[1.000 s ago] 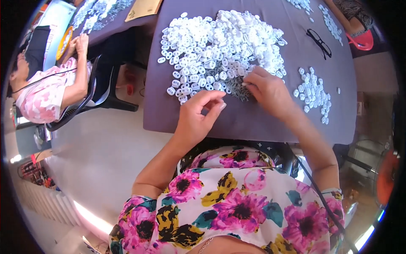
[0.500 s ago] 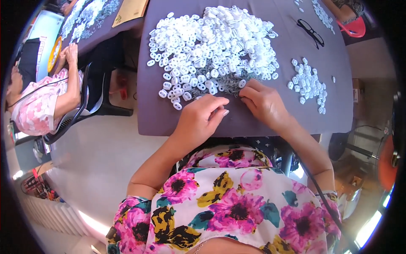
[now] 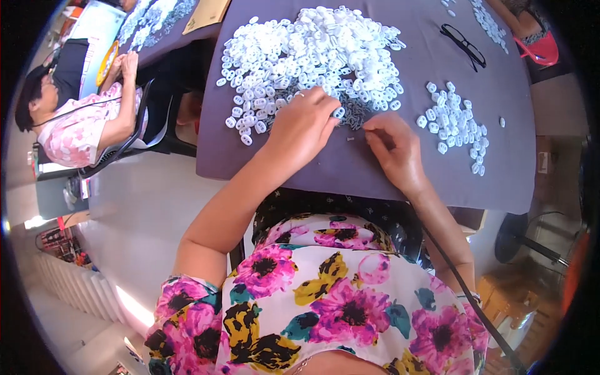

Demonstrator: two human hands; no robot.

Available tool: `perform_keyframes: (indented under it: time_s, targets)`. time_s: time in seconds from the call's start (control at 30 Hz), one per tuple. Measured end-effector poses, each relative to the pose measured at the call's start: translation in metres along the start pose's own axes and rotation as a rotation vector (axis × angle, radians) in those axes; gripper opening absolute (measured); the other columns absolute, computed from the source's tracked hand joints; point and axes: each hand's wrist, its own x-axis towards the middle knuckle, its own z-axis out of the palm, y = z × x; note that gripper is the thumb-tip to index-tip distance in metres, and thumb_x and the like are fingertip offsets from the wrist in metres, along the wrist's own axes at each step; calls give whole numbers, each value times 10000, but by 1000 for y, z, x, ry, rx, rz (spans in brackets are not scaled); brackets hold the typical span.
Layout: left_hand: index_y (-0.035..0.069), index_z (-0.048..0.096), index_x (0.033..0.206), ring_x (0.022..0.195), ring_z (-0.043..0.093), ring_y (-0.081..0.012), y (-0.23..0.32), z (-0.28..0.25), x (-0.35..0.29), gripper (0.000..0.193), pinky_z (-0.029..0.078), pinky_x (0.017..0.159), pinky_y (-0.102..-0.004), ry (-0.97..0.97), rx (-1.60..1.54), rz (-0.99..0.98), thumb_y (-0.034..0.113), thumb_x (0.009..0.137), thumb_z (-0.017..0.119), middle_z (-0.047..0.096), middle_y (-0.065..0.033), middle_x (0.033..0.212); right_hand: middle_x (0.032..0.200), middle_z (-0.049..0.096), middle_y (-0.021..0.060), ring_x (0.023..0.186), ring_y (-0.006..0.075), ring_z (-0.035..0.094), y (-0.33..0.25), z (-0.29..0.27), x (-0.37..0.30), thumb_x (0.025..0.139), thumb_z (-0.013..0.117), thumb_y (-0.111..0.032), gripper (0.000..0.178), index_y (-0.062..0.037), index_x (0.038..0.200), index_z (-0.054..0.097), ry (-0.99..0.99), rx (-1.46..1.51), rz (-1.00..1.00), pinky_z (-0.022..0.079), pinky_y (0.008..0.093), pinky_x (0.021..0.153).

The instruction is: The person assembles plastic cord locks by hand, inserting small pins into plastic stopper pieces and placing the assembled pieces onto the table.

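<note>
1. Your left hand (image 3: 303, 119) has its thumb and forefinger pinched on a white piece (image 3: 339, 112), seemingly by the edges, which would leave its face uncovered.
2. Your right hand (image 3: 397, 147) curls its thumb and forefinger toward each other; the tips are too small here to tell whether they meet or grip anything.
3. Just beyond and between your fingertips lie the grey bits (image 3: 356, 112), probably there for a short reach; a lone grey sliver (image 3: 350, 139) lies nearer you.
4. Beyond both hands spreads the white pile (image 3: 312, 56), its near edge partly blocked by your left hand.
5. Right of your right fingers, the smaller white group (image 3: 453, 122) lies apart, likely to avoid mixing.
6. Farther out beyond that group rest black glasses (image 3: 464, 47), clear of your fingers.
</note>
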Motion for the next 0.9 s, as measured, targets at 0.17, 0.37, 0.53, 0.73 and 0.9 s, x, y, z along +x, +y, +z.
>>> perform_keyframes:
  time_s: [0.17,0.37,0.53,0.73,0.9]
  targets:
    - [64,608,937,847,586,-313,-2,8,4,158,472,704,-400,-72,91,8,85,789,660,579,-102,899,878,591,94,707,199,599,-4,-4,0,802,632,37,132,-12,925,623,-57,-128,-117,483,279,625]
    - [67,597,957,842,581,-320,9,14,11,193,471,716,-409,-45,46,63,84,776,664,572,-103,908,871,588,96,706,201,600,0,-2,-1,799,637,34,153,-14,943,626,-35,-150,-109,481,280,626]
    - [71,608,931,828,583,-322,-2,16,12,161,467,708,-408,-59,77,91,87,780,662,571,-110,860,884,593,100,718,211,606,-5,-13,1,798,631,38,168,-14,957,629,-24,-191,-97,483,286,639]
    - [46,598,930,673,600,-218,-2,3,-12,109,468,613,-323,93,-206,-32,84,841,647,597,-100,761,909,595,118,743,292,610,-8,-15,0,786,631,14,170,-21,952,631,-61,-411,-246,499,342,664]
    - [49,541,943,669,609,-315,14,-3,-44,101,462,593,-375,17,-342,-218,106,881,597,598,-135,742,949,597,120,851,327,604,-9,-14,-8,754,647,1,177,-25,928,634,-154,-595,-397,501,389,719]
